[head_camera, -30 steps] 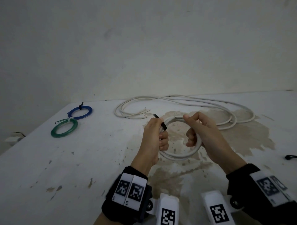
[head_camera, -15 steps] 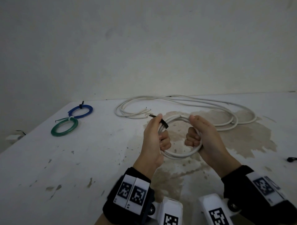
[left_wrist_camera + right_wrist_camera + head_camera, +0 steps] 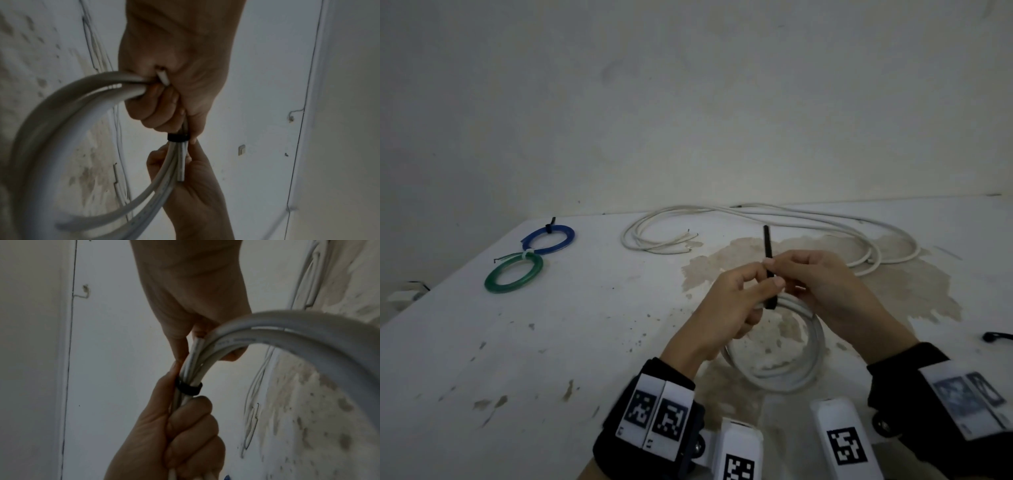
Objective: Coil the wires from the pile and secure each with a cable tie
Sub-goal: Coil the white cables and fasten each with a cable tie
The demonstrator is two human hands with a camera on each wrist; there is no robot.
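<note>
While both hands meet above the stained middle of the white table (image 3: pixel 551 342), the left hand (image 3: pixel 726 308) has its fingers curled round the white wire coil (image 3: pixel 784 377), and the right hand (image 3: pixel 825 291) grips the same bundle just beside it, thumb and forefinger pinching the black cable tie (image 3: pixel 768 253). That tie is wrapped round the strands between the 2 hands, and its free tail stands nearly upright above the knuckles. The coil hangs from the grip toward the person, over the brown stain (image 3: pixel 893 284).

Beyond the hands lies the loose pile of white wires (image 3: pixel 756 212), sprawled along the far edge by the wall (image 3: pixel 688 102). At far left sit 2 finished coils, touching or nearly so: a blue coil (image 3: pixel 549 236) with a black tie and a green coil (image 3: pixel 514 273) with a pale tie. A small black item (image 3: pixel 996 336) lies at the right edge (too small to identify).

Square black-and-white markers show on the wrist bands (image 3: pixel 654 418); faint print runs along the wire jacket in the right wrist view but cannot be read.

Bare tabletop spreads left of the hands, between them and the coloured coils, up to the left edge.
</note>
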